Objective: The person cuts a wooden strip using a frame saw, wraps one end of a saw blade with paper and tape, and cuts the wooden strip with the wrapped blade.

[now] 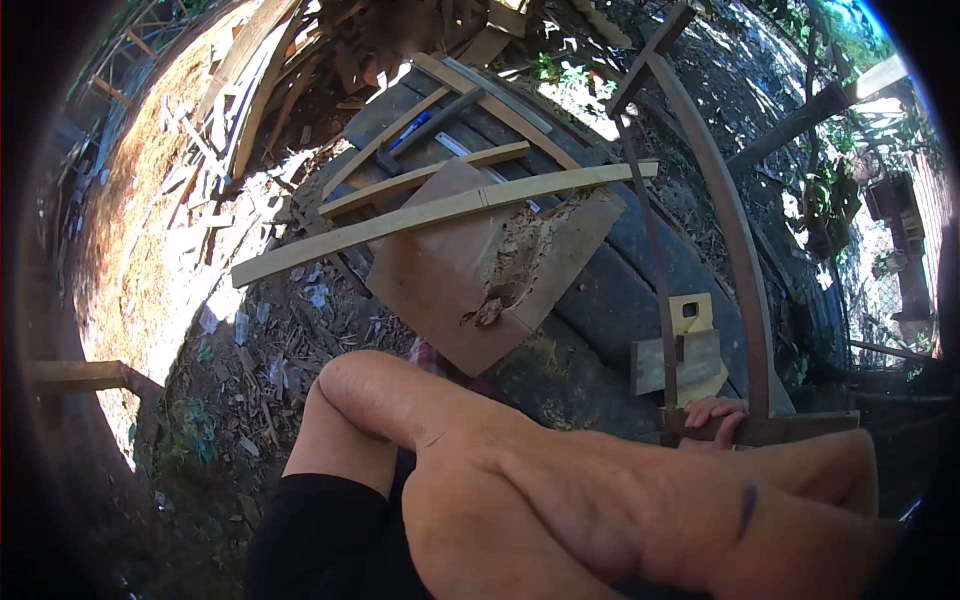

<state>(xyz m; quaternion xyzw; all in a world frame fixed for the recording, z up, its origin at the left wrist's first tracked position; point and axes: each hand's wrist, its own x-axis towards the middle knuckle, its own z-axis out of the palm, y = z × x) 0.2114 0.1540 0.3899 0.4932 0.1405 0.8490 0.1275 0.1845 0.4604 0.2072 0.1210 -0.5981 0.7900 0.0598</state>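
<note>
Fingers (pixel 722 409) of one hand (pixel 716 416) curl over the lower end of a wooden bow saw (pixel 742 262), gripping its crossbar; which hand this is cannot be told, since a bare forearm (pixel 620 500) crosses the lower frame and hides the wrist. The other hand is out of sight. The saw stands upright, its curved frame arching up to the right and its thin blade (pixel 652 250) running straight down beside it. Just left of the blade leans a small pale wooden block (pixel 690 345) with a square notch. Farther left, a flat brown board (pixel 480 270) with a chipped patch lies on dark planks (pixel 620 300), crossed by a long pale slat (pixel 430 215). No packages or labels can be made out.
</note>
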